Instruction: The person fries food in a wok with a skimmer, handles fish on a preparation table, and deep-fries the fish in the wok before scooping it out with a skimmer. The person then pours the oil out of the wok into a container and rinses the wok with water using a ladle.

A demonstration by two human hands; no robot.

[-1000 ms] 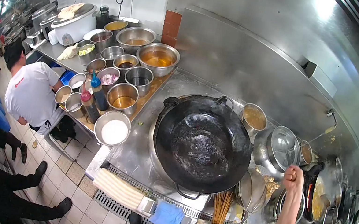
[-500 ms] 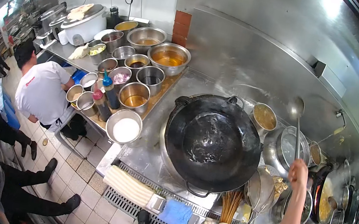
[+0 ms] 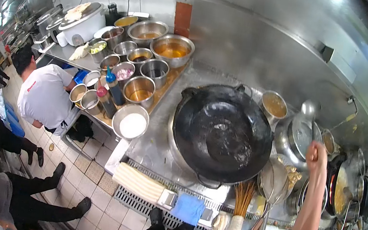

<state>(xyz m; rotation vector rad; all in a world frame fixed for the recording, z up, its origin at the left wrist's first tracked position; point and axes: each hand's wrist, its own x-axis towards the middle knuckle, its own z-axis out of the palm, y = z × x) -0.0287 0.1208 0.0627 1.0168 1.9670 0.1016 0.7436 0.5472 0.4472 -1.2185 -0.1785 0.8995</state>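
Note:
My right hand (image 3: 317, 158) is closed around the handle of a metal ladle (image 3: 310, 108). The ladle's bowl is raised above a steel pot (image 3: 283, 136) at the back of the range. Left of that arm, a large black wok (image 3: 189, 140) sits on the range, its inside shiny and wet. A round steel bowl of brownish liquid (image 3: 274, 105) stands beside the wok's far right rim. In front of the pot lies a mesh strainer (image 3: 272, 181), close to my right forearm. My left hand cannot be made out.
Left of the wok stand several steel bowls, one with white granules (image 3: 132, 126), and squeeze bottles (image 3: 114, 87). A bamboo brush (image 3: 242, 200), a blue cloth (image 3: 188, 209) and a folded towel (image 3: 139, 181) line the front edge. Co-workers stand left, including one in a white shirt (image 3: 49, 92); another works at right.
My right hand has shifted a little up and right with the ladle, whose handle now looks more foreshortened. The white thing and fingers at the bottom edge have mostly left the view.

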